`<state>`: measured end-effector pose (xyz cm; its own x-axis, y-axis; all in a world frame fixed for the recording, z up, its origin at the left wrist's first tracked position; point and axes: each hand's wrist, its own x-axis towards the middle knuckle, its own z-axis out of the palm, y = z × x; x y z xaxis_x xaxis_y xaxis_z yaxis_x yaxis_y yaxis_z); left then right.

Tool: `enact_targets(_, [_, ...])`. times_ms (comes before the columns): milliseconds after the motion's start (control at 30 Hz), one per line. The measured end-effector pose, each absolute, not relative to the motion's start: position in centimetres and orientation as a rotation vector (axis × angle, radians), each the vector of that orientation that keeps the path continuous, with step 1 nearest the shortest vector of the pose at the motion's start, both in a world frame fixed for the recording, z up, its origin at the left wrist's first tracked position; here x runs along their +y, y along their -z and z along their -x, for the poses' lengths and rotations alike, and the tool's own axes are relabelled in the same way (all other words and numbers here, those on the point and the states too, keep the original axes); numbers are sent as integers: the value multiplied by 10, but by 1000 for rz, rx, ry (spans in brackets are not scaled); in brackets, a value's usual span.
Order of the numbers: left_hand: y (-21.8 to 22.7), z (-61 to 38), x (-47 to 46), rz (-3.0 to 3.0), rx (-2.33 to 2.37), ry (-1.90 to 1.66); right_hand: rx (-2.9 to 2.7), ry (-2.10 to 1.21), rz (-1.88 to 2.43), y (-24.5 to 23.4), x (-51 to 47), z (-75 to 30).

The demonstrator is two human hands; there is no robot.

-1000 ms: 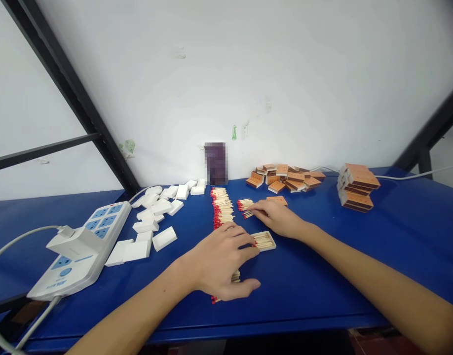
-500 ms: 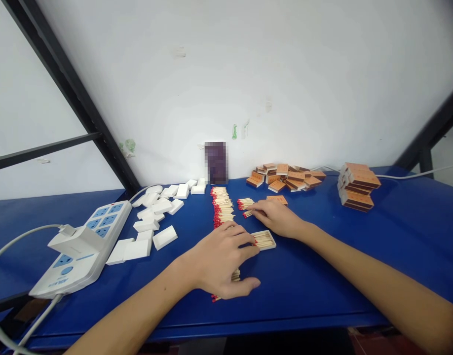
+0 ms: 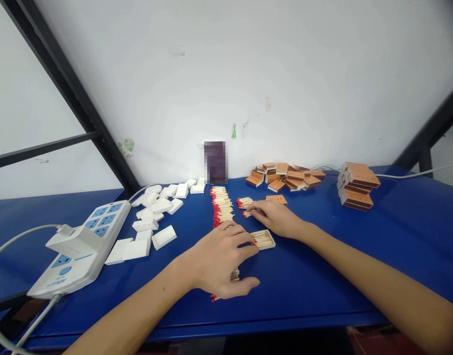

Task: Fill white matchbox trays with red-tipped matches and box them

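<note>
My left hand (image 3: 226, 256) rests palm down over a long row of red-tipped matches (image 3: 222, 206), its thumb apart from the fingers. Its fingertips reach the left end of a matchbox tray (image 3: 269, 239) that holds some matches. Beyond the tray, my right hand (image 3: 276, 216) has its fingers bent together on a few matches (image 3: 246, 214), whose red heads stick out to the left. Just past these fingertips lies a small bunch of matches (image 3: 244, 202). Part of the row is hidden under my left hand.
White tray-like boxes (image 3: 165, 237) lie scattered at left, beside a power strip (image 3: 82, 251) with a plugged-in charger. Orange matchbox sleeves (image 3: 296, 175) are heaped at the back, with a stack of matchboxes (image 3: 359, 185) to the right. One orange matchbox (image 3: 277, 199) lies behind my right hand.
</note>
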<state>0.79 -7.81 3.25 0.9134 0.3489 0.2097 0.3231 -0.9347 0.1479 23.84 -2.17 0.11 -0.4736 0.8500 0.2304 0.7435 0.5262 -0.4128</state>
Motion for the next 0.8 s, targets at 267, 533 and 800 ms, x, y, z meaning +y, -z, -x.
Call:
enact_targets(267, [-34,-8,-78,-2963,521,-347,-2339,-389,1273,1,-20,-240])
enact_targets(533, [-34,-8,-79,-2961,522,-344,-2328,-386,1261,3,-19,-242])
enact_targets(800, [-34,-9,-79,-2974,523,-343,-2331,-394,1282,-3,-21,-241])
